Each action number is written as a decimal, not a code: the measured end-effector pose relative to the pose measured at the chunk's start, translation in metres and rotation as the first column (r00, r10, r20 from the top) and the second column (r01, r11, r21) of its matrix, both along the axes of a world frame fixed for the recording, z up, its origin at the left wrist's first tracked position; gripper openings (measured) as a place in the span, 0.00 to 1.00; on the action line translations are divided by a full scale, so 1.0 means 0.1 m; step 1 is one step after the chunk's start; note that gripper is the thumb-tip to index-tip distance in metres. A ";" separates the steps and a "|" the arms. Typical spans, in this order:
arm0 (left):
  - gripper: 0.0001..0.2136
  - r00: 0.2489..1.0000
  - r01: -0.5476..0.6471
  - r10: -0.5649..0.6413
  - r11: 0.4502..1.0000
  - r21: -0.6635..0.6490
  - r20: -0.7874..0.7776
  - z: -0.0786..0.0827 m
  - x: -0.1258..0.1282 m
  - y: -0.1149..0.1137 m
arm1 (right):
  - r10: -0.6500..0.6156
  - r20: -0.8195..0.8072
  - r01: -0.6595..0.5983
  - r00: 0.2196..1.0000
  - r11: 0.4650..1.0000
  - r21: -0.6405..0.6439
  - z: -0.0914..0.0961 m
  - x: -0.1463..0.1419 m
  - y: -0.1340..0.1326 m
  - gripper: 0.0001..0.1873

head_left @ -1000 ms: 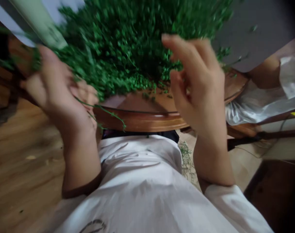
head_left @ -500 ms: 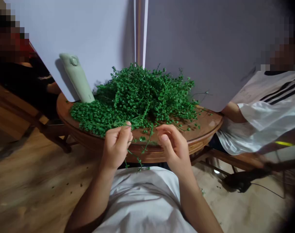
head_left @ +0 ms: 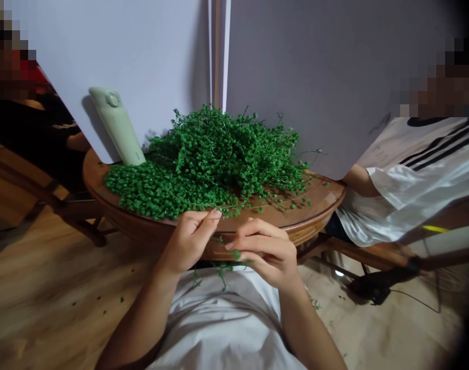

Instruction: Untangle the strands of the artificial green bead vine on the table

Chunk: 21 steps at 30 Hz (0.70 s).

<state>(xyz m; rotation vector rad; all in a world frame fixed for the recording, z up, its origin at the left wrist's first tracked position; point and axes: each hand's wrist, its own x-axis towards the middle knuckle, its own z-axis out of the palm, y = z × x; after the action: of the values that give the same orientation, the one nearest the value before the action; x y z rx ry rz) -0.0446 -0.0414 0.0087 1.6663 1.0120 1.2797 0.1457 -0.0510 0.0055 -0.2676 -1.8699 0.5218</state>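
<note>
Probably, the sprig hanging below the pinched fingers of the left hand is light, soft, fragile; the right hand grips its leaves, though the stem is safer.

Table = wood, varnished look, glossy rim. Green sprigs: v bumpy, slight shine, plastic or real, can't tell. Bottle: smooth, matt, metal vs plastic unclear tbh. Panels: smooth, mostly matt. Wearer's shirt: matt cloth, wrinkly. Co-worker's shirt: cloth w/ satiny sheen. Floor: wood-look, low gloss.
</note>
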 end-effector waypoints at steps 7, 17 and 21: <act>0.25 0.997 0.081 -0.081 0.997 -0.015 -0.010 0.06 0.05 -0.01 | -0.057 0.129 0.043 0.990 0.994 0.103 0.02 -0.01 -0.05 0.16; 0.28 0.977 0.205 -0.207 0.978 -0.035 -0.043 -0.04 0.08 0.01 | -0.014 0.148 0.014 0.989 1.000 0.001 0.01 -0.03 -0.08 0.13; 0.28 0.975 0.204 -0.208 0.977 -0.063 -0.071 -0.05 0.10 0.02 | -0.009 0.197 0.013 0.980 1.000 -0.018 0.04 -0.01 -0.09 0.16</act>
<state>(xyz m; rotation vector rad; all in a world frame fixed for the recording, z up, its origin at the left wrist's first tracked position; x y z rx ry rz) -0.0342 -0.0399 0.0038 1.7402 0.8847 1.0500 0.1444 -0.0600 0.0094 -0.3531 -2.0545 0.5219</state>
